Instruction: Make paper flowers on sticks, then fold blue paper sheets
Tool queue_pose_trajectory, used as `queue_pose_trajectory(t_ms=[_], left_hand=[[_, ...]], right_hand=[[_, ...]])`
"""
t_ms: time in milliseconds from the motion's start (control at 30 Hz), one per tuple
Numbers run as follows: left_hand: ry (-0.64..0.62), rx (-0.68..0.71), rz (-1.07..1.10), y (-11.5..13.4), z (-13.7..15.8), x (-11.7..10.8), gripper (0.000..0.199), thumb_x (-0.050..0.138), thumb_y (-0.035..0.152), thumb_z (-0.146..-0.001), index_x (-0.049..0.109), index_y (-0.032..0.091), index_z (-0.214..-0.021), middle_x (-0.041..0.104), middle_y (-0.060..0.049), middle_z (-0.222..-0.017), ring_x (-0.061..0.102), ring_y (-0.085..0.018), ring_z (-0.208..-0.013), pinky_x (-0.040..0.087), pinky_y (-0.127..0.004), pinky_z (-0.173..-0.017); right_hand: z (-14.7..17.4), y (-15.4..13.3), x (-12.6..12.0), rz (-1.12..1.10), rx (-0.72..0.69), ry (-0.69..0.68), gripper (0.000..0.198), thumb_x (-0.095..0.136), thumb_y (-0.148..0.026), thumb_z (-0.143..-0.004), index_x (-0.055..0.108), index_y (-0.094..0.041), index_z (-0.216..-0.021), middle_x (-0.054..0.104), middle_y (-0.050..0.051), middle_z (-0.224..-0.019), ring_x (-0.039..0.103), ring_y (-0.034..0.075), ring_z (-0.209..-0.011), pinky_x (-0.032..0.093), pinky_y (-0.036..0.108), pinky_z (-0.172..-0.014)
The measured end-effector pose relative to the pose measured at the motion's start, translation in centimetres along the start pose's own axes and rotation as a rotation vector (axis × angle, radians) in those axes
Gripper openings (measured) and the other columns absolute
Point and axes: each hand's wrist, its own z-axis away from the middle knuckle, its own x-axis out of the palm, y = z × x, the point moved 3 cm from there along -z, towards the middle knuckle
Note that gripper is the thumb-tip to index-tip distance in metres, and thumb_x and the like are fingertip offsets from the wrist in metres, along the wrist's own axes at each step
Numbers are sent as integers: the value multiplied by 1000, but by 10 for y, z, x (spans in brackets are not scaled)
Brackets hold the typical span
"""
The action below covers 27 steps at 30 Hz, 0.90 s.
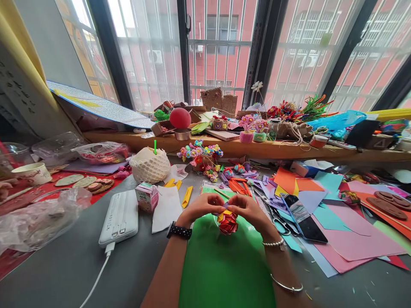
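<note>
Between my two hands is a folded-paper flower [227,222] in red, orange and yellow, hanging above a green surface [227,269]. My left hand [208,206] pinches its upper left side, and a bit of purple paper [226,205] shows at the top between the fingertips. My right hand [247,208] pinches the upper right side. The fingers of both hands are closed and partly hide the top of the flower. Scissors [282,224] and a phone [303,218] lie right of my right hand. Yellow folded strips [187,196] rest left of my left hand.
Coloured paper sheets [353,231] spread over the right side. At left stand a white power bank [120,218] with a cable, a small carton [147,197] and a coconut with a green straw [150,166]. Beaded flowers [202,154] stand before the crowded windowsill [135,139].
</note>
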Motion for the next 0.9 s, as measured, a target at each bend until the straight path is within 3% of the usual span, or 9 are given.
queue_pose_trajectory(t_ms=[433, 700, 900], left_hand=[[36, 32, -42, -10, -7, -6, 30, 67, 37, -58, 58, 12, -71, 55, 2, -64, 49, -9, -58, 37, -21, -56], [52, 4, 53, -10, -9, -7, 37, 73, 39, -48, 54, 11, -62, 55, 2, -55, 49, -9, -51, 37, -23, -53], [52, 24, 64, -4, -3, -6, 36, 73, 39, -48, 57, 10, -63, 55, 1, -55, 49, -9, -51, 37, -23, -53]], right_hand=[[-8, -1, 0, 165, -10, 29, 13, 60, -26, -64, 56, -15, -67, 55, -2, -62, 50, 10, -55, 39, 21, -51], [-14, -11, -2, 348, -20, 19, 7, 58, -21, -63, 57, -14, -65, 58, 0, -61, 52, 12, -55, 39, 22, -50], [-8, -20, 1, 257, 22, -62, 13, 60, -24, -64, 59, -13, -71, 59, 0, -61, 54, 12, -56, 41, 23, -53]])
